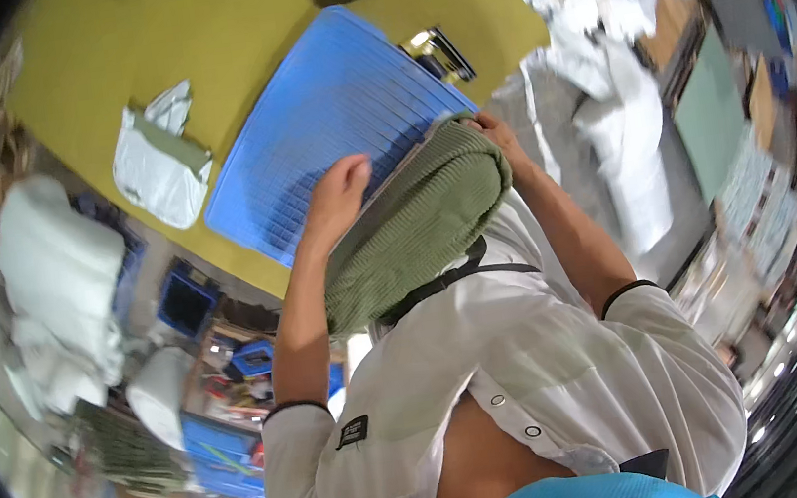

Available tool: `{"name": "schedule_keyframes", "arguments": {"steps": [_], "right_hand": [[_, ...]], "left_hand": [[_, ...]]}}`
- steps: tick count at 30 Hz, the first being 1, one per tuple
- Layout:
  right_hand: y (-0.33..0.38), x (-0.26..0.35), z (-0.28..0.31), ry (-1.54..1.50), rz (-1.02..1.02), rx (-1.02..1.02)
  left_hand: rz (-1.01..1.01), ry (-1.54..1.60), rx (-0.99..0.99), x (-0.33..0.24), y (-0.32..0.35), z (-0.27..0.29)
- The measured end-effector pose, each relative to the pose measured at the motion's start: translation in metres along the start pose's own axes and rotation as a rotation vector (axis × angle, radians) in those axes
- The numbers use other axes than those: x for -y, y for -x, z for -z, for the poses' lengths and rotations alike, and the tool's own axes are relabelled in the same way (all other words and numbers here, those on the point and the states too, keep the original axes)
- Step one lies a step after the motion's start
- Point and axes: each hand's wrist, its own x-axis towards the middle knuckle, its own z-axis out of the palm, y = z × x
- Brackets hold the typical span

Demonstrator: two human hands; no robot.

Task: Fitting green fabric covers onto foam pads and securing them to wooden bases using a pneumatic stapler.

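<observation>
A thick folded piece of green corduroy fabric (415, 222) slants across in front of my waist, its ribbed side toward me and a paler edge along its far side. At its right end, the fingers of my right hand (496, 137) are closed on the upper corner. My left hand (340, 191) is just beyond the far edge, over a blue ribbed plastic tray (309, 91); most of its fingers are tucked out of sight and slightly blurred. My left forearm passes beside the fabric's left end.
The tray lies on a yellow-green table (85, 48). A black and silver tool (437, 55) rests by its right side, a white plastic bag with green cloth (164, 163) by its left. White wrapped bundles (52, 262) stand at left; white sheeting (624, 142) covers the floor at right.
</observation>
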Motion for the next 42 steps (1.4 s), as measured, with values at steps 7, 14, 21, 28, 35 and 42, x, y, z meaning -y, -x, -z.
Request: {"name": "schedule_keyframes", "arguments": {"steps": [7, 14, 21, 28, 35, 42], "right_hand": [[0.032, -0.035, -0.014, -0.552, -0.098, -0.280], [0.016, -0.053, -0.032, -0.657, -0.190, -0.346], [0.016, -0.053, -0.009, -0.629, -0.173, -0.675], [0.001, -0.065, 0.008, -0.497, -0.265, -0.720], [0.001, -0.073, 0.011, -0.326, -0.257, -0.715], [-0.033, -0.088, 0.024, -0.370, -0.290, -0.758]], "left_hand": [[0.009, -0.193, 0.339, -0.085, -0.104, -0.088], [0.179, -0.371, 0.426, -0.101, -0.113, -0.087], [0.161, -0.355, 0.375, -0.103, -0.115, -0.148], [0.257, -0.262, 0.562, -0.108, -0.139, -0.159], [0.119, -0.110, 0.433, -0.086, -0.156, -0.199], [0.023, -0.239, 0.321, -0.082, -0.168, -0.206]]}}
